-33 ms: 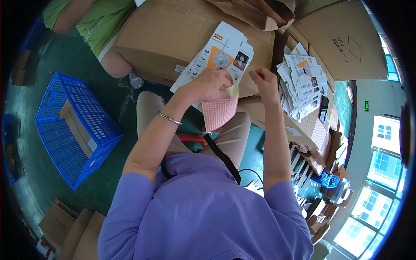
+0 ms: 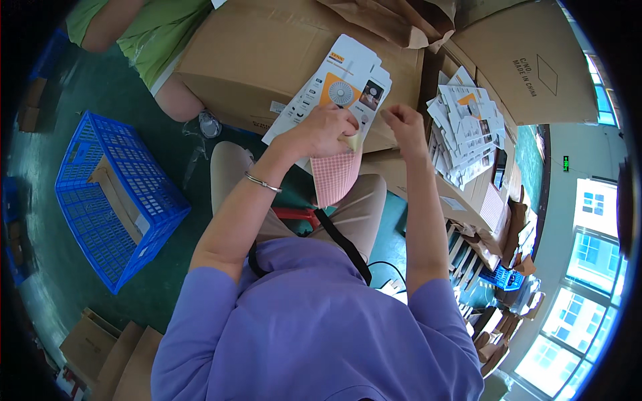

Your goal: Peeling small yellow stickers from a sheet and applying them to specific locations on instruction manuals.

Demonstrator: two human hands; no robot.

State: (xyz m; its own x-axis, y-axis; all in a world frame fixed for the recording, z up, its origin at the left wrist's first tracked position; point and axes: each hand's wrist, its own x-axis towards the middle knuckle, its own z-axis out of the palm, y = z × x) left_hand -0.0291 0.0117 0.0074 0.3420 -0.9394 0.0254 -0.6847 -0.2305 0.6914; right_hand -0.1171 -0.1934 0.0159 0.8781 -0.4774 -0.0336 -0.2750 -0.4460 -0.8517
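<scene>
My left hand [image 2: 326, 131] is closed on a sheet of small pink stickers [image 2: 336, 179], whose pale yellowish edge bends up at the fingers. The sheet hangs down between my knees. Under that hand lies a stack of flat white printed cartons [image 2: 328, 80] with an orange panel and a picture of a fan, resting on a large cardboard box [image 2: 247, 53]. Just right of the stack, my right hand [image 2: 406, 128] is raised with its fingertips pinched together. Whatever it may hold is too small to make out.
More flat cartons [image 2: 468, 120] lie in a loose pile on an open cardboard box at right. A blue plastic crate [image 2: 120, 200] stands on the green floor at left. Another person in a green shirt [image 2: 160, 33] sits at upper left. Brown paper [image 2: 394, 20] lies at the top.
My right hand has shifted slightly left, toward the carton stack. The lower end of the sticker sheet has swung a little left. My left hand stays in place.
</scene>
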